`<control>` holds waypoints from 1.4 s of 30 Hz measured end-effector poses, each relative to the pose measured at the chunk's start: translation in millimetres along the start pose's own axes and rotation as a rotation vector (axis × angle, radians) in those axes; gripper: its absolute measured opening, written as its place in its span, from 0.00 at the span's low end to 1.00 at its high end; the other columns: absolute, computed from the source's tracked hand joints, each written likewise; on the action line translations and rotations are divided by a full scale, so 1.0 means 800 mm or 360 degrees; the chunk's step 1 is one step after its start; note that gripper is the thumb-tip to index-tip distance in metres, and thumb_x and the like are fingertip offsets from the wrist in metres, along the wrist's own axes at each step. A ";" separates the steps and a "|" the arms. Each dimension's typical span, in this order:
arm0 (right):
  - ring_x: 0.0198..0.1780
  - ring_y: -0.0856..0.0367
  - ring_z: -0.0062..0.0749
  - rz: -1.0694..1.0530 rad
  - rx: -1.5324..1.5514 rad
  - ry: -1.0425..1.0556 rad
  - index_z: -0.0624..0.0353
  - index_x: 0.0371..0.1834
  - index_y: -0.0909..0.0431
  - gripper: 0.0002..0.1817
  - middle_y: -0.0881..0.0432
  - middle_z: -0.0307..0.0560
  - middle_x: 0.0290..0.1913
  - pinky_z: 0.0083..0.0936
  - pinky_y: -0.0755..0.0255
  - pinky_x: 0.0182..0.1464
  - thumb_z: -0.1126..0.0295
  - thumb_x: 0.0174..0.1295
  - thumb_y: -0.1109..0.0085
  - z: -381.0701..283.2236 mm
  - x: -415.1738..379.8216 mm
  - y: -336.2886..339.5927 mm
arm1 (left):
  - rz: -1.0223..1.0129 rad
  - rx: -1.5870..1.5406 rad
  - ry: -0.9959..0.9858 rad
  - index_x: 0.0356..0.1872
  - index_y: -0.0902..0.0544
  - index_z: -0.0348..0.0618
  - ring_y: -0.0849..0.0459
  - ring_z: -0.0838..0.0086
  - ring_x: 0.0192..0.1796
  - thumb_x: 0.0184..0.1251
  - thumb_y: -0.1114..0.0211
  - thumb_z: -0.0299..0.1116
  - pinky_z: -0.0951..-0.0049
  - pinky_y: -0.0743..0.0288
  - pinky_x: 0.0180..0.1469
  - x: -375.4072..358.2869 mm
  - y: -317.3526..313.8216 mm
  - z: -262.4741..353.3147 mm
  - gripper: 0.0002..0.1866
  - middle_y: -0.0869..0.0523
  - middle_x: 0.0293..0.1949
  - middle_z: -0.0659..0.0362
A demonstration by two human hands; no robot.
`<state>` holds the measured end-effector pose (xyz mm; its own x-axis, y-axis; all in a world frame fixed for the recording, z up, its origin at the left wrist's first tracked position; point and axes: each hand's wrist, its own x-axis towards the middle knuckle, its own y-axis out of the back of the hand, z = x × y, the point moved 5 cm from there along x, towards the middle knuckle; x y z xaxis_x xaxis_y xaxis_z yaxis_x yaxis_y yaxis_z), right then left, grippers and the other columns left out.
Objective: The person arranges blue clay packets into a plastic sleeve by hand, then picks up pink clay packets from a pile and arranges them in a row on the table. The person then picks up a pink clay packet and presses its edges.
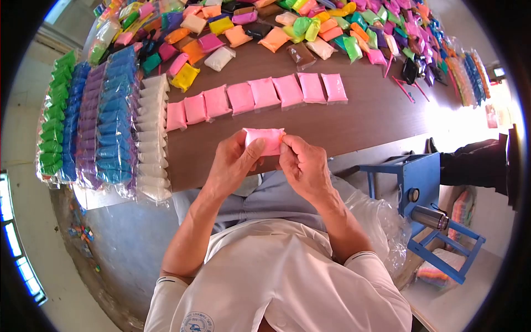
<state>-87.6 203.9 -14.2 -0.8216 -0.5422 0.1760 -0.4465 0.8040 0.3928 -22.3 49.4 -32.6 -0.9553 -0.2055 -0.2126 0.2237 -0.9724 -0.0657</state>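
I hold a small pink packet between both hands, just above the near edge of a brown table. My left hand pinches the packet's left end, thumb and fingers closed on it; my right hand grips the right end the same way.

At twelve o'clock from the packet, a row of eight pink packets lies flat side by side, running from ten o'clock to one o'clock. So, as I judge it, eight are laid out and the one in my hands is not yet set down.

Farther away at twelve o'clock sprawls a heap of mixed coloured packets: orange, green, yellow, magenta, brown. At nine o'clock sit bundled stacks of packets in green, blue, purple and white, wrapped in clear plastic. How many pink ones remain in the heap I cannot tell.

At four o'clock stands a blue metal frame, perhaps a sealing machine. Another person's dark sleeve shows at three o'clock.
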 end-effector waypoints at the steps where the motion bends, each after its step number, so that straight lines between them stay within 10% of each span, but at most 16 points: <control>1: 0.29 0.14 0.23 -0.0076 0.0097 -0.0105 0.69 0.50 0.20 0.10 0.16 0.42 0.26 0.21 0.21 0.30 0.73 0.75 0.47 0.002 0.000 0.000 | -0.0002 -0.0001 0.0002 0.46 0.19 0.38 0.27 0.88 0.29 0.78 0.39 0.50 0.84 0.34 0.28 0.001 0.000 -0.001 0.21 0.21 0.28 0.67; 5: 0.27 0.18 0.21 -0.0148 0.0683 -0.0662 0.67 0.50 0.22 0.09 0.18 0.40 0.27 0.19 0.26 0.29 0.72 0.73 0.42 0.008 0.001 0.000 | 0.0018 -0.0042 0.0036 0.44 0.19 0.40 0.27 0.88 0.28 0.78 0.41 0.53 0.84 0.36 0.26 0.003 -0.001 -0.004 0.22 0.20 0.28 0.67; 42: 0.24 0.27 0.16 -0.0060 0.0332 -0.0412 0.65 0.41 0.19 0.13 0.21 0.37 0.24 0.17 0.33 0.26 0.64 0.76 0.44 -0.002 0.017 0.002 | -0.0057 -0.0025 -0.0035 0.39 0.20 0.44 0.32 0.88 0.26 0.83 0.48 0.51 0.84 0.38 0.27 0.003 0.001 -0.007 0.21 0.22 0.26 0.69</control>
<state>-98.9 197.6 -10.0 -0.8541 -0.5138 -0.0807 -0.5190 0.8318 0.1968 -23.6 49.0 -38.5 -0.9668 -0.1730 -0.1881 0.1920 -0.9774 -0.0880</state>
